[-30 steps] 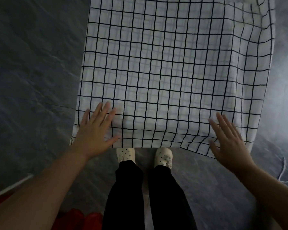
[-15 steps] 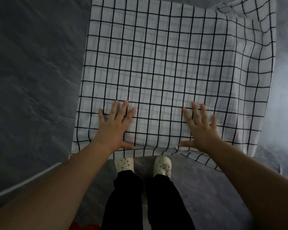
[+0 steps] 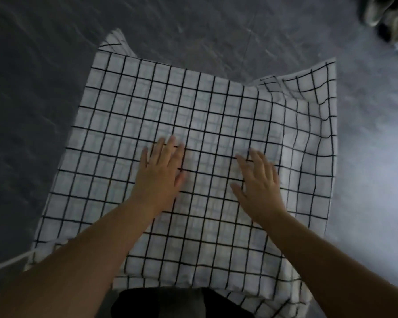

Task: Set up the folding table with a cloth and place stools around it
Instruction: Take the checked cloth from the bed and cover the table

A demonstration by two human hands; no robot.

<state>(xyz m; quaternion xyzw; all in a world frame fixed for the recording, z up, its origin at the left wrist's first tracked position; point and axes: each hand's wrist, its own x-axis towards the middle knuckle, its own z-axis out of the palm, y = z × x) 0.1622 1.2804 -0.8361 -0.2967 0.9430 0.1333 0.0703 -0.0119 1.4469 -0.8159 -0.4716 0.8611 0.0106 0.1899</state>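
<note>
A white cloth with a black grid (image 3: 124, 125) covers the whole folding table, which is hidden beneath it. The cloth hangs over every side and is rumpled at the far right corner. My left hand (image 3: 160, 173) lies flat on the cloth near the middle, fingers straight and pointing away from me. My right hand (image 3: 259, 183) presses flat on the cloth just to its right, fingers spread. Neither hand holds anything. No stool shows in this view.
Dark grey stone-look floor (image 3: 44, 88) surrounds the table. Blurred shoes or similar items (image 3: 386, 17) lie on the floor at the far right corner. A pale strip (image 3: 7, 265) runs along the floor at the lower left. My dark trousers (image 3: 161, 302) show below the cloth's near edge.
Both hands slid forward from the near edge of the cloth toward its middle and closer together. The camera tilted up, so the far edge and corners of the cloth came into view.
</note>
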